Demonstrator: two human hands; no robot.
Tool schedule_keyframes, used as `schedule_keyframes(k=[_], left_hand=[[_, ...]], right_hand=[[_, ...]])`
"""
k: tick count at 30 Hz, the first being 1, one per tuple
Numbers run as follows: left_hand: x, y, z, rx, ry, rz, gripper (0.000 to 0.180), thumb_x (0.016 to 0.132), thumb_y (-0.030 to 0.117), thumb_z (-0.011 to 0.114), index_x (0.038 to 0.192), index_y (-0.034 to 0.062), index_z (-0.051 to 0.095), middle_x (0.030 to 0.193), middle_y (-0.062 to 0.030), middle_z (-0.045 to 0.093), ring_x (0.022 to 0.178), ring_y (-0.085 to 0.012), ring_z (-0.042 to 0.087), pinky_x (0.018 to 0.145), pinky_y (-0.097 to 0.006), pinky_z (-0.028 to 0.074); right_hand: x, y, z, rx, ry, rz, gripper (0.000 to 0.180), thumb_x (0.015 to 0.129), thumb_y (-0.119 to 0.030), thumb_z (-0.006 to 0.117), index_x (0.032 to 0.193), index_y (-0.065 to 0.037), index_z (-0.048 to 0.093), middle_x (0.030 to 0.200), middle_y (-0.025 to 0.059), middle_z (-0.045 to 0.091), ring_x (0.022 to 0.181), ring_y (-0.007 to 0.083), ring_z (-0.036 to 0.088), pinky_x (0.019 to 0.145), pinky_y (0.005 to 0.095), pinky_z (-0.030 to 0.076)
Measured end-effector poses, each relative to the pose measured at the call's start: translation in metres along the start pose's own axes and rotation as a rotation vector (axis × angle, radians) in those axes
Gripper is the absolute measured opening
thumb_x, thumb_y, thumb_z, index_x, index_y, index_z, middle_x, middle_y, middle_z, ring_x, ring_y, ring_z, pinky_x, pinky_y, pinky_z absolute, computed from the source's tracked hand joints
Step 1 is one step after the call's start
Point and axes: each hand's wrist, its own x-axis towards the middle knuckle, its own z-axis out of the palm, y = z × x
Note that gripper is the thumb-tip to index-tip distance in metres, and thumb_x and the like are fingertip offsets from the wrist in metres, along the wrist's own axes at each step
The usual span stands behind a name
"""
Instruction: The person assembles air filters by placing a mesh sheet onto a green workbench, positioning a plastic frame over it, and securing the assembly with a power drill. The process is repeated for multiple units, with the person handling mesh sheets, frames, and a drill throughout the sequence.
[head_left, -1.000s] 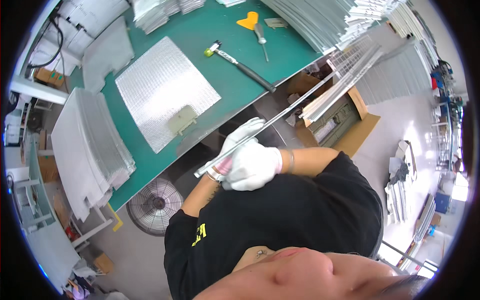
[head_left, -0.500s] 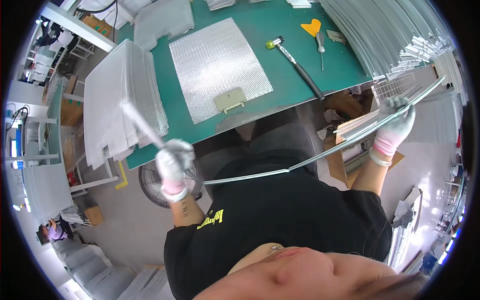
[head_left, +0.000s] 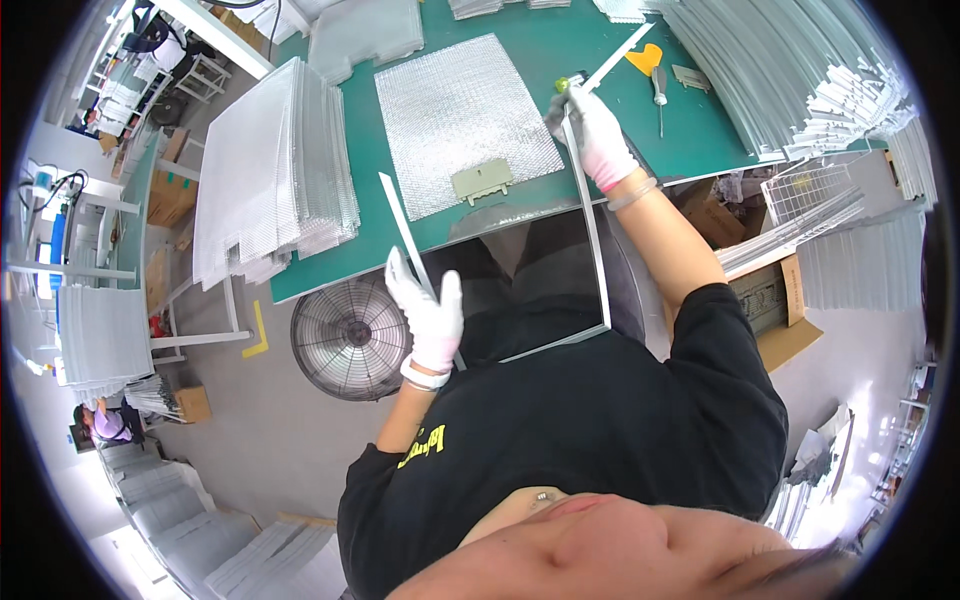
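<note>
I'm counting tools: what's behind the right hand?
The hammer, on the table: its green-tipped head and part of the dark handle show; the right hand, holding a strip, covers its middle.

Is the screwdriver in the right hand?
No: the screwdriver lies on the green table, while the right hand holds a pale strip.

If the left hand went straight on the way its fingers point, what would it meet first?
Likely the green table, in the gap between the sheet stack and the silvery sheet; depth is unclear, so the left hand might pass above it.
</note>
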Motion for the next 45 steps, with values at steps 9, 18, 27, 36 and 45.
schedule_keyframes(k=[9,18,27,36,45], left_hand=[[-0.005,0.039,0.091,-1.559,-0.603,-1.049,0.057,0.104,0.040,0.054,0.141,-0.0016,0.043,0.136,-0.0170,0.054,0.127,-0.0310,0.052,0.114,-0.047,0.037],[0.095,0.047,0.161,-2.318,-0.670,-1.118,0.039,0.101,0.027,0.058,0.124,-0.0039,0.050,0.127,-0.0201,0.056,0.121,-0.0335,0.054,0.108,-0.048,0.043],[0.110,0.059,0.188,-1.912,-0.520,-0.876,0.038,0.099,0.013,0.062,0.130,-0.0028,0.049,0.126,-0.0209,0.057,0.118,-0.0353,0.056,0.105,-0.049,0.048],[0.108,0.061,0.201,-1.901,-0.459,-0.635,0.033,0.100,0.012,0.059,0.129,-0.0017,0.052,0.129,-0.0207,0.059,0.120,-0.0337,0.057,0.107,-0.047,0.047],[0.109,0.066,0.203,-1.762,-0.474,-0.615,0.030,0.100,0.016,0.061,0.123,-0.0029,0.057,0.122,-0.0167,0.063,0.112,-0.0286,0.061,0.102,-0.043,0.049]], right_hand=[[-0.125,0.012,0.050,-0.797,-0.007,0.160,0.035,0.102,-0.023,0.052,0.130,-0.002,0.054,0.094,0.0076,0.067,0.086,0.0139,0.063,0.081,0.0309,0.051],[-0.169,0.041,0.033,-0.397,0.107,-0.022,0.055,0.104,-0.012,0.043,0.157,-0.005,0.029,0.082,0.0037,0.055,0.063,0.0074,0.049,0.066,0.0248,0.051],[-0.176,0.033,0.032,-0.259,0.117,0.016,0.055,0.107,-0.017,0.042,0.158,-0.005,0.026,0.081,0.0021,0.052,0.059,0.0053,0.045,0.065,0.0262,0.053],[-0.189,0.031,0.037,-0.223,0.112,0.021,0.056,0.106,-0.016,0.043,0.159,-0.005,0.024,0.080,0.0019,0.052,0.059,0.0059,0.045,0.065,0.0269,0.052],[-0.201,0.021,0.043,-0.313,0.123,0.013,0.056,0.106,-0.015,0.043,0.159,-0.005,0.025,0.078,0.0020,0.052,0.059,0.0057,0.044,0.064,0.0258,0.052]])
